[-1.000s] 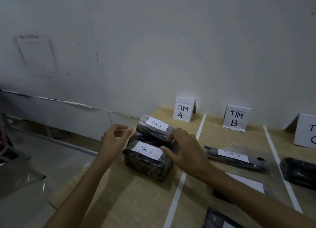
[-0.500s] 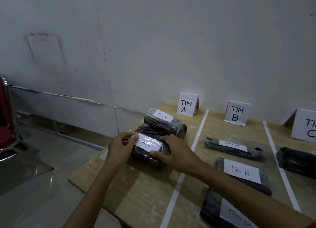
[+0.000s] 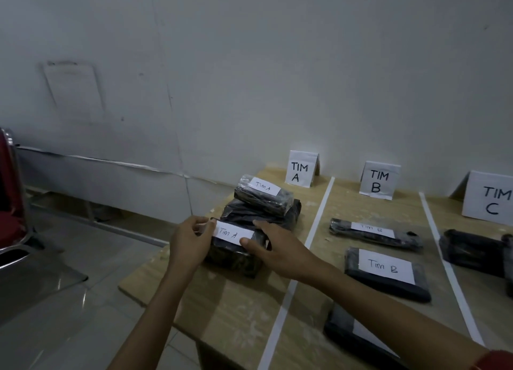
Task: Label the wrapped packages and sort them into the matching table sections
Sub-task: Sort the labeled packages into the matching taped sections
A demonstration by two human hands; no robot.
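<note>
Red chair (image 3: pixel 11 197): at the left edge of the frame. It was out of view a second ago, so my head has turned left.
Left hand (image 3: pixel 188 244): a second ago it hung loose beside the package. Now my fingers pinch the left end of the Tim A label (image 3: pixel 233 233).
Tim A label: it lies flat across the top of the front package, lettering up. Half a second ago it was partly under my hands.
Front package (image 3: pixel 236 258): dark wrap, on the worktop (image 3: pixel 236 308) left of centre, inside the A section. I judge it labelled and sorted once I let go.
Stack behind (image 3: pixel 263 200): two more wrapped packages just beyond it, the top one marked Tim A. They have not moved.
Right hand (image 3: pixel 280 253): it has come off the stack. It grips the right end of the front package, with the thumb on the label's right end.
TIM A sign (image 3: pixel 301 169): upright by the wall, matching the label.
Tape line (image 3: pixel 319 217): white strip just right of my right hand, dividing A from B.
Tim B packages (image 3: pixel 385 272): right of centre, near the TIM B sign (image 3: pixel 379 181). More of them show than a second ago.
TIM C sign (image 3: pixel 491 200): at the right edge, with a dark package (image 3: pixel 472 249) below it. I can't see a label on it.
</note>
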